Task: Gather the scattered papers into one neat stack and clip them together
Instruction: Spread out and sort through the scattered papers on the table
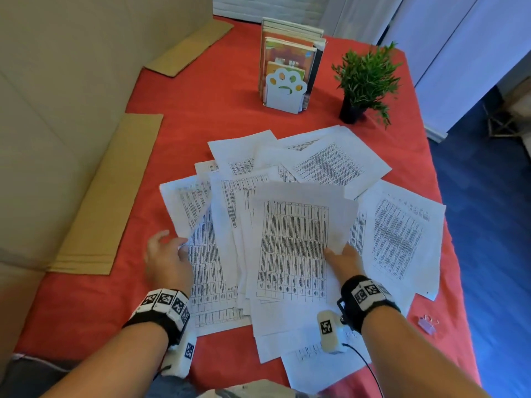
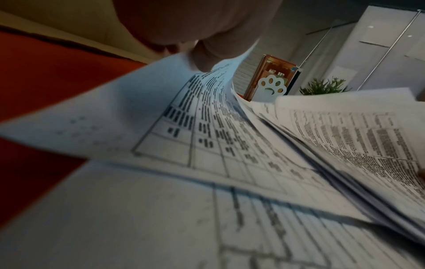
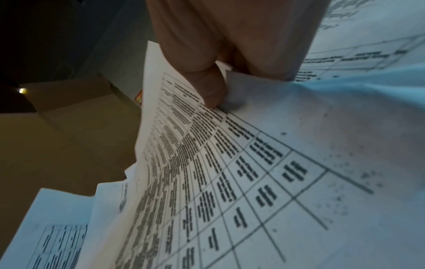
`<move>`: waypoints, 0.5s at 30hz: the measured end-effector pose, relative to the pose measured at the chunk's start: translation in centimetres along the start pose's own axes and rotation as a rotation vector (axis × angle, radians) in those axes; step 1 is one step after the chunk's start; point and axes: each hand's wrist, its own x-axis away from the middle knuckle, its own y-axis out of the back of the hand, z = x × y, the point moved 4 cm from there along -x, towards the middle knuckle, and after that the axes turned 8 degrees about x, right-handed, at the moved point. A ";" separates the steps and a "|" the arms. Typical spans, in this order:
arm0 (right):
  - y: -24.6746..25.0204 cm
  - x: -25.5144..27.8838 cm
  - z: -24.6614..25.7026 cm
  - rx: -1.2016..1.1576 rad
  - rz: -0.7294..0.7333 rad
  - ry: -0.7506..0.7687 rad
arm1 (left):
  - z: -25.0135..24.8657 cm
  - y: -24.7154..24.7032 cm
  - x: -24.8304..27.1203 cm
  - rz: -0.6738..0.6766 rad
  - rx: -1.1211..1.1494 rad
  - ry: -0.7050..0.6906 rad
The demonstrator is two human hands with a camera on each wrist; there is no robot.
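Observation:
White printed sheets (image 1: 293, 242) lie fanned and overlapping across the red tablecloth (image 1: 218, 110). My left hand (image 1: 172, 248) grips the lifted edge of a sheet (image 2: 207, 112) at the pile's left side, with the thumb (image 2: 207, 56) on top. My right hand (image 1: 337, 254) pinches a few sheets (image 3: 230, 163) at the right of the central pile, thumb (image 3: 211, 87) on the printed face. More loose sheets (image 1: 402, 237) lie to the right and toward me. A small clear binder clip (image 1: 428, 324) rests on the cloth near the right edge, apart from both hands.
A white paw-shaped bookstand (image 1: 286, 90) holding books stands at the back, with a potted green plant (image 1: 365, 81) to its right. Flat cardboard pieces (image 1: 109, 196) lie along the left beside a beige sofa. The table's right edge drops to a blue floor (image 1: 488, 225).

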 end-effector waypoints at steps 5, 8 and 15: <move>2.0 0.2 -1.1 -0.078 -0.095 -0.030 | -2.0 -0.7 -0.4 -0.025 0.137 0.112; 3.9 0.2 -2.2 -0.063 -0.189 -0.090 | -2.5 -2.4 -0.5 0.104 0.189 0.244; 4.9 -1.5 -5.3 0.171 -0.282 -0.106 | -4.6 -5.9 0.2 0.344 0.198 0.373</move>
